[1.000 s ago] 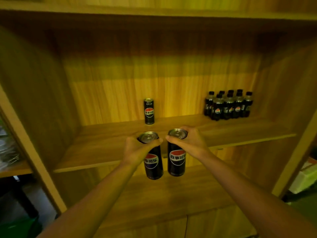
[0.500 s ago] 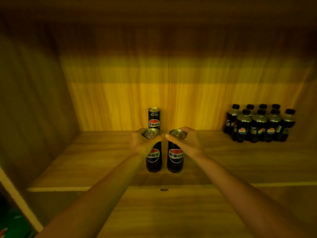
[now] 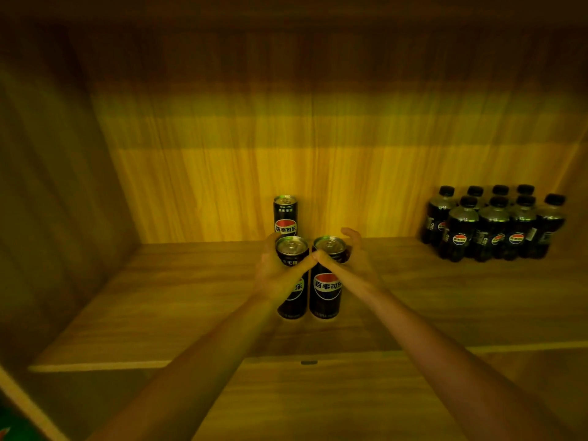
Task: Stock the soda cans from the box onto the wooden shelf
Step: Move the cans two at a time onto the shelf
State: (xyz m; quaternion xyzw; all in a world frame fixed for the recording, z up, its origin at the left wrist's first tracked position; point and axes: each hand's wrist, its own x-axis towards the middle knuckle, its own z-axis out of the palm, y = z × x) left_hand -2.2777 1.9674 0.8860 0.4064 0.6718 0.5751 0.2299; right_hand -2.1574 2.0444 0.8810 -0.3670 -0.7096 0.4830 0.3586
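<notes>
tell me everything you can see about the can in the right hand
The can in the right hand is a tall, slim black soda can, apparently metal, with a silvery top and closed pull tab. Its side bears a red, white and blue round logo with white Chinese characters. It stands upright on the wooden shelf, near the middle, close beside the can in the left hand. The right hand wraps its upper part, thumb across the front and fingers curled behind. Whether the two cans touch is unclear.
</notes>
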